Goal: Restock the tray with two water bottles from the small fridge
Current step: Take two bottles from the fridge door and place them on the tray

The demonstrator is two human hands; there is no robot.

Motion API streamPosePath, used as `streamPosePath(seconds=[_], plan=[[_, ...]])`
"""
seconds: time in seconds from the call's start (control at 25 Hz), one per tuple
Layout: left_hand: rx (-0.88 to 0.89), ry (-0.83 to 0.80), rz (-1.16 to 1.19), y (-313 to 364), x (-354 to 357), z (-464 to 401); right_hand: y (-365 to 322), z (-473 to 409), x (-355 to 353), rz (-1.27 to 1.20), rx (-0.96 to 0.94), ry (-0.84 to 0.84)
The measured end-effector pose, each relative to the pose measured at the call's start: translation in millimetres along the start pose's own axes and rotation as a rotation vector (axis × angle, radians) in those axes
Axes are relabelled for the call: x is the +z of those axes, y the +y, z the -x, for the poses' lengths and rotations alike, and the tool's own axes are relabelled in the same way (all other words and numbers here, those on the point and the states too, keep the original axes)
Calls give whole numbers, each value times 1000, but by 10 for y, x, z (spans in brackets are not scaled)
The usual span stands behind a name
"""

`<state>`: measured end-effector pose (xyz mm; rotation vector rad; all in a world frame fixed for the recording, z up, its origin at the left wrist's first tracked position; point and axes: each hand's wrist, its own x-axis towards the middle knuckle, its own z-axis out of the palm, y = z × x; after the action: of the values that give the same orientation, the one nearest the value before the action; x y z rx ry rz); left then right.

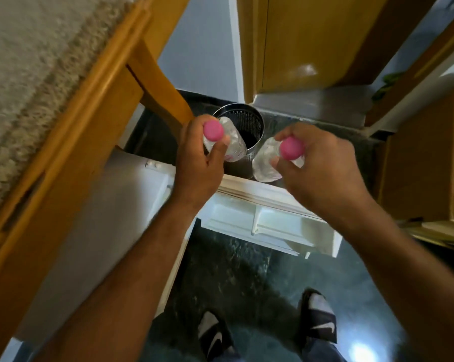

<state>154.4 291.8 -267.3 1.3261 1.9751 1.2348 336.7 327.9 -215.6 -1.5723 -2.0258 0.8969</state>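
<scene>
Water bottles are already out of the fridge, one in each hand, held in the air above the open fridge door [270, 220] and in front of a perforated metal bin [242, 121] that stands on the dark floor [246, 278]. The left hand [198, 163] wraps around the neck and shoulder of the left bottle [232, 141], thumb pressed against its side just under the pink cap [213, 130], so the clear body hangs tilted away toward the bin. The right hand [322, 163] pinches the right bottle [265, 163] the same way, fingers closed about the neck beneath its pink cap [290, 148]. Both bottles look like thin, clear plastic, apparently full, so I judge them moderately heavy for their size and apt to dent if squeezed at mid-body; coming from a fridge they may be cold and damp, hence slippery, though no moisture can be made out here. The neck, stiffened by the cap ring, is the surest place to grip, as both hands do now; a hold round the soft waist would be less secure. The tray is not in view, and the fridge door stands open, so the carrying, the setting down and the closing are, by my reckoning, not yet done. The white fridge [110, 218] sits under a wooden table edge [71, 142].
</scene>
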Motion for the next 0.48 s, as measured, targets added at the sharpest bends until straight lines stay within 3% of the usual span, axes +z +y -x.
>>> streamPosePath(seconds=[0.08, 0.24, 0.48], plan=[[-52, -33, -2, -153, 207, -27, 300, -173, 97, 89, 17, -24], [-115, -7, -46, -461, 434, 108, 883, -334, 396, 251, 62, -237], [-202, 106, 1, -594, 310, 310, 1184, -174, 620, 187, 100, -390]])
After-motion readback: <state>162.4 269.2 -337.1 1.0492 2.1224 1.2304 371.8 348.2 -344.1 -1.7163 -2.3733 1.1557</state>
